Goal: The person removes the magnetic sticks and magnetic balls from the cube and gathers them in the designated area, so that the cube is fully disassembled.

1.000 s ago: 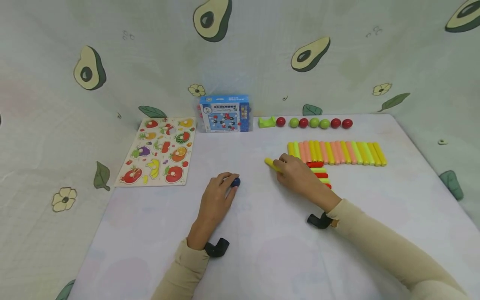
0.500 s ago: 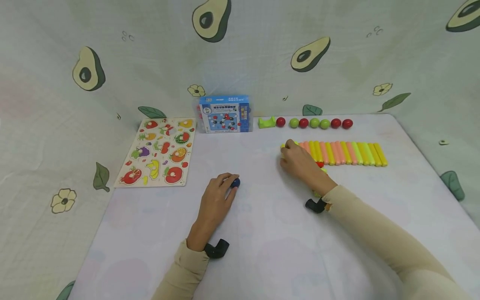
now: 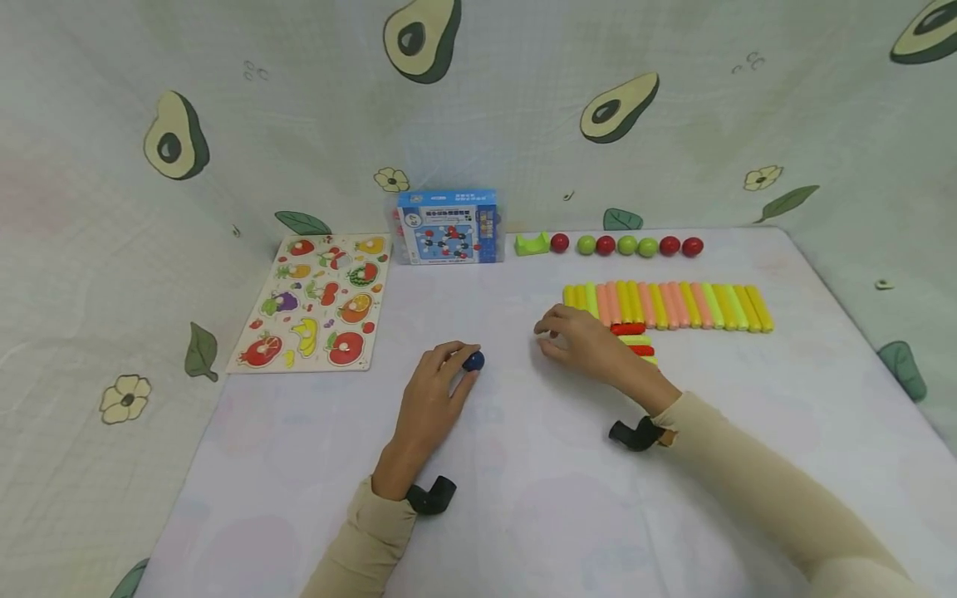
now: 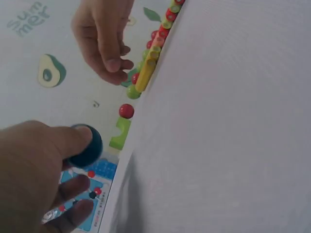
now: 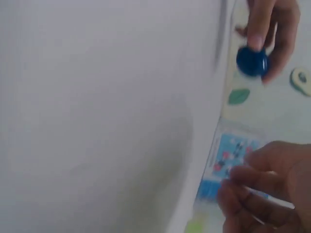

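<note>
A dark blue ball (image 3: 474, 361) is pinched between the thumb and fingers of my left hand (image 3: 429, 399), over the middle of the table. Its glossy surface also shows in the right wrist view. My right hand (image 3: 591, 345) holds nothing; its fingers are loosely bent, just in front of the left end of a long row of sticks (image 3: 665, 305). These lie side by side in yellow, pink and lime green, with a yellow stick (image 3: 569, 295) at the left end. Partly behind the right hand lie several red and lime sticks (image 3: 635, 340), turned crosswise to the row.
Along the back edge stand a light green notched block (image 3: 532, 244) and a line of red and green balls (image 3: 647, 247). A blue molecule-model box (image 3: 449, 228) is left of them. A fruit picture board (image 3: 310, 303) lies at the left.
My right hand has set the yellow stick at the left end of the row, let it go and drawn back towards me. My left hand stays nearly still with the ball.
</note>
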Action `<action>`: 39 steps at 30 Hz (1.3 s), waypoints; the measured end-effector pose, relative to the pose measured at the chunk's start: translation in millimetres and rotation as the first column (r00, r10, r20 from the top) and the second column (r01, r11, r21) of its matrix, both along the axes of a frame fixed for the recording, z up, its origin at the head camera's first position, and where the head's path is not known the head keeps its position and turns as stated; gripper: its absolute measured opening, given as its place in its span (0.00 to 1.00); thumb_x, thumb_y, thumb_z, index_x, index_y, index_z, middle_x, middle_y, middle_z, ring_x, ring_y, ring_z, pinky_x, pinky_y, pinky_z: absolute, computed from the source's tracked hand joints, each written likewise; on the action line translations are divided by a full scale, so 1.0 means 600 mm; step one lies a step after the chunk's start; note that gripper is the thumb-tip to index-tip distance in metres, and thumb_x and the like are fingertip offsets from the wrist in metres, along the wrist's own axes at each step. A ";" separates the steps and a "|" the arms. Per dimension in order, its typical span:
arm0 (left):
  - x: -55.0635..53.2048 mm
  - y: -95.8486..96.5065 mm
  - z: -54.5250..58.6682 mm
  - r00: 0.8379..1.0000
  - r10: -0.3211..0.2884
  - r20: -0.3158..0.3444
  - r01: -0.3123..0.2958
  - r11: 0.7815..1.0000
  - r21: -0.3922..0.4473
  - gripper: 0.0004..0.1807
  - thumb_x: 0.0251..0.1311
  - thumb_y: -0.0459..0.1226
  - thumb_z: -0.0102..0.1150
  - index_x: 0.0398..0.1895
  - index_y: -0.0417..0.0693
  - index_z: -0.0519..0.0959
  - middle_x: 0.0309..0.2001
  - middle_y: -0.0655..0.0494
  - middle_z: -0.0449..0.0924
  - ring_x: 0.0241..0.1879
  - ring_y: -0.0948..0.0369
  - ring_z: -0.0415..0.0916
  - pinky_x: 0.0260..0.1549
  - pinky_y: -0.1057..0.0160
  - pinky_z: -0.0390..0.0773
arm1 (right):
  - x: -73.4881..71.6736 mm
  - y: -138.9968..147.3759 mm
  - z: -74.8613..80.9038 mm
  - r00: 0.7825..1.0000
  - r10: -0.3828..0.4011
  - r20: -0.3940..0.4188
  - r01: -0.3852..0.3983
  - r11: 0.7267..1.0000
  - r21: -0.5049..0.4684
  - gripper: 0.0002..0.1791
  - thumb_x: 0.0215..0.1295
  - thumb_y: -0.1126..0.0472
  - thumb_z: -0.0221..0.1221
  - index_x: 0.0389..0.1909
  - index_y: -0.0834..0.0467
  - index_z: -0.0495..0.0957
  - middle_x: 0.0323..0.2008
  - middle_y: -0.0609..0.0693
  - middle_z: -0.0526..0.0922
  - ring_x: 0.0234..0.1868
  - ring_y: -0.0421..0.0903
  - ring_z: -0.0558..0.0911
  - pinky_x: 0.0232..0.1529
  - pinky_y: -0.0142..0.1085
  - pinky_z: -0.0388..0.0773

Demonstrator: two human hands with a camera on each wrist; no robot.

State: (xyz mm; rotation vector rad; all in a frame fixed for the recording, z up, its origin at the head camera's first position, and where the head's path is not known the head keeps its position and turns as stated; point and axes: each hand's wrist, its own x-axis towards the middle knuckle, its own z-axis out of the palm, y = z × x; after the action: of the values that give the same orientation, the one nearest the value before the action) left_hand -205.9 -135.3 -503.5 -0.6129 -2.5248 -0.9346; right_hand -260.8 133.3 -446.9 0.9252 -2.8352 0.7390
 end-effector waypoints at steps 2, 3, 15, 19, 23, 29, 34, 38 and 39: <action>0.002 0.003 0.004 1.000 -0.028 0.005 0.028 0.998 0.056 0.25 0.63 0.37 0.68 0.64 0.54 0.77 0.59 0.56 0.74 0.56 0.60 0.71 0.52 0.60 0.78 | 0.018 -0.015 0.002 0.996 0.061 0.064 -0.055 0.995 -0.086 0.13 0.66 0.62 0.65 0.49 0.63 0.84 0.44 0.53 0.83 0.43 0.47 0.81 0.47 0.43 0.82; 0.003 0.004 0.005 0.999 -0.040 0.008 0.039 0.996 0.082 0.26 0.62 0.37 0.69 0.64 0.54 0.77 0.60 0.57 0.74 0.56 0.61 0.71 0.52 0.60 0.78 | 0.025 -0.022 0.002 0.992 0.091 0.089 -0.079 0.989 -0.126 0.13 0.67 0.61 0.64 0.50 0.62 0.83 0.44 0.52 0.83 0.43 0.46 0.81 0.47 0.43 0.82; 0.027 0.027 0.027 0.990 -0.137 -0.026 0.139 0.948 0.285 0.24 0.55 0.35 0.74 0.56 0.51 0.81 0.56 0.60 0.79 0.53 0.60 0.73 0.51 0.61 0.77 | 0.065 -0.058 -0.013 0.892 0.235 0.387 -0.022 0.876 -0.482 0.20 0.67 0.58 0.65 0.58 0.59 0.78 0.49 0.50 0.83 0.46 0.44 0.84 0.50 0.36 0.81; 0.028 0.029 0.030 0.985 -0.165 -0.042 0.170 0.952 0.255 0.24 0.55 0.34 0.74 0.57 0.50 0.80 0.56 0.59 0.79 0.53 0.59 0.73 0.53 0.61 0.75 | 0.067 -0.058 -0.013 0.907 0.222 0.358 -0.002 0.853 -0.522 0.20 0.65 0.59 0.67 0.56 0.58 0.80 0.48 0.49 0.83 0.45 0.46 0.83 0.50 0.36 0.81; 0.024 0.033 0.029 0.990 -0.137 -0.047 0.143 0.967 0.208 0.23 0.56 0.34 0.73 0.56 0.49 0.81 0.53 0.58 0.80 0.48 0.58 0.76 0.50 0.58 0.73 | 0.064 -0.045 -0.011 0.955 0.167 0.247 -0.035 0.886 -0.463 0.20 0.62 0.59 0.70 0.55 0.56 0.81 0.48 0.45 0.82 0.46 0.42 0.83 0.52 0.37 0.80; 0.023 0.032 0.025 0.995 -0.099 -0.005 0.098 0.982 0.160 0.20 0.58 0.36 0.72 0.55 0.50 0.82 0.51 0.59 0.81 0.45 0.61 0.76 0.47 0.60 0.76 | 0.051 -0.009 -0.001 0.988 0.076 0.132 -0.021 0.926 -0.377 0.20 0.60 0.58 0.72 0.53 0.56 0.81 0.45 0.43 0.82 0.43 0.41 0.83 0.48 0.40 0.82; 0.022 0.031 0.021 0.995 -0.099 0.020 0.094 0.982 0.165 0.18 0.61 0.37 0.70 0.55 0.51 0.82 0.51 0.61 0.81 0.45 0.63 0.76 0.47 0.62 0.77 | 0.039 0.032 0.008 0.997 -0.019 0.080 0.044 0.945 -0.323 0.21 0.58 0.59 0.73 0.52 0.55 0.82 0.44 0.44 0.83 0.41 0.44 0.82 0.45 0.46 0.83; 0.022 0.032 0.015 0.993 -0.114 0.020 0.108 0.976 0.190 0.17 0.61 0.37 0.70 0.54 0.50 0.82 0.50 0.61 0.81 0.43 0.62 0.77 0.45 0.61 0.77 | 0.028 0.071 0.011 0.996 -0.084 0.043 0.093 0.956 -0.277 0.20 0.58 0.60 0.73 0.52 0.56 0.82 0.43 0.46 0.83 0.40 0.46 0.82 0.42 0.48 0.83; 0.022 0.033 0.014 0.992 -0.120 0.024 0.113 0.974 0.195 0.17 0.61 0.37 0.70 0.53 0.50 0.82 0.50 0.61 0.81 0.43 0.62 0.77 0.45 0.62 0.77 | 0.026 0.081 0.012 0.994 -0.100 0.041 0.107 0.958 -0.266 0.20 0.58 0.61 0.73 0.52 0.56 0.82 0.43 0.47 0.83 0.40 0.46 0.82 0.42 0.49 0.83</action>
State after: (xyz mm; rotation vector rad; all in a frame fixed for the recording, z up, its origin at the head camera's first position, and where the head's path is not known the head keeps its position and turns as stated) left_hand -192.6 -115.5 -495.0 -0.6945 -2.4114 -1.2261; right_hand -245.3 181.9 -439.8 0.7249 -2.6890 1.0940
